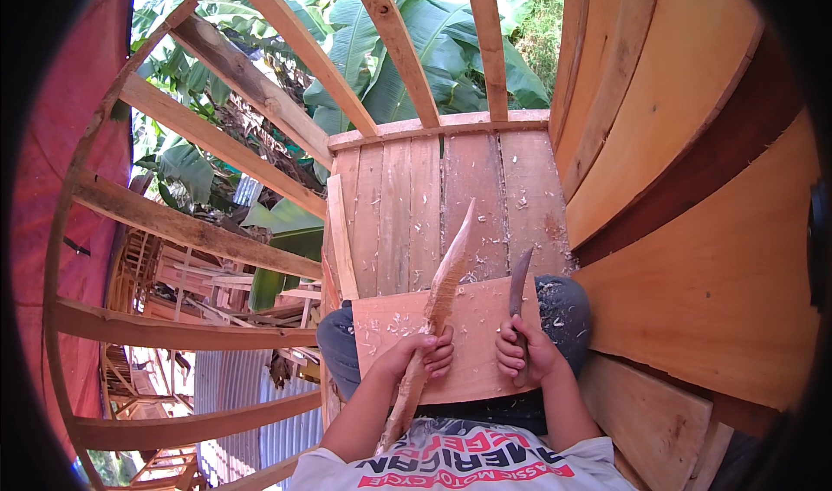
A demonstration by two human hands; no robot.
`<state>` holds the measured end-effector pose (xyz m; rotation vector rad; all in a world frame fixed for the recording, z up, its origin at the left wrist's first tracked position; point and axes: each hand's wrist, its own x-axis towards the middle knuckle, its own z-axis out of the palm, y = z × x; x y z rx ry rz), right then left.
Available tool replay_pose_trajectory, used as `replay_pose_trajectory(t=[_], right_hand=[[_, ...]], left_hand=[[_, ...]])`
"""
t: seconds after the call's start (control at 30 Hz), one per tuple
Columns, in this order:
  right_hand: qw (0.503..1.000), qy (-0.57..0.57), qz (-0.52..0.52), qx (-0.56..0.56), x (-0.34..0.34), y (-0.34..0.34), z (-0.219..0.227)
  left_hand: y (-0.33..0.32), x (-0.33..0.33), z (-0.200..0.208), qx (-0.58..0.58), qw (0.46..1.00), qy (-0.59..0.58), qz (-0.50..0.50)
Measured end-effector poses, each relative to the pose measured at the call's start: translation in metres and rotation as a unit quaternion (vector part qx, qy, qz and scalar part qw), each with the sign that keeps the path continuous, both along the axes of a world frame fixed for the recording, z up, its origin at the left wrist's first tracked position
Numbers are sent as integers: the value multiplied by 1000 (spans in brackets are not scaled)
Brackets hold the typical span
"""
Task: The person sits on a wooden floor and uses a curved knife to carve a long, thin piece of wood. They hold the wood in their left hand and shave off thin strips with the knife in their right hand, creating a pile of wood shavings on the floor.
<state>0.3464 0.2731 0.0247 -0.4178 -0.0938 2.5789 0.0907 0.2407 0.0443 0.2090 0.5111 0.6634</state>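
Wooden planks, pale stick through left grip

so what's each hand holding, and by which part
The left hand grips the long wooden piece near its middle; the right hand holds the knife by its handle.

Centre: narrow open strip over the lap board, between left hand and right hand. Pale carved stick bounds it on the left, dark knife, blade up, on the right. Stick's tip juts toward upper centre, in the way of a sideways sweep. Above the board: open air over plank platform, up to the end rail. Left of frame: slats bar the way, open gaps between. Right: wood panels, solid barrier. Lower edge: torso closes it off.
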Motion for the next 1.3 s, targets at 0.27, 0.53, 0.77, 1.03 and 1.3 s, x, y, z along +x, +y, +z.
replay_pose_trajectory(t=[0.27, 0.53, 0.77, 1.03, 1.3], right_hand=[[1000, -1, 10, 6, 2, 4, 2], [953, -264, 20, 147, -8, -4, 23], [610, -584, -74, 530, -25, 14, 63], [352, -643, -176, 657, -34, 49, 91], [515, -649, -228, 512, 0, 78, 86]], left_hand=[[1, 15, 22, 132, 939, 315, -30], [-27, 9, 62, 195, 824, 530, -51], [-48, -1, 72, 250, 781, 572, -18], [-67, -14, 105, 272, 749, 604, 8], [-94, -22, 105, 263, 706, 657, 34]])
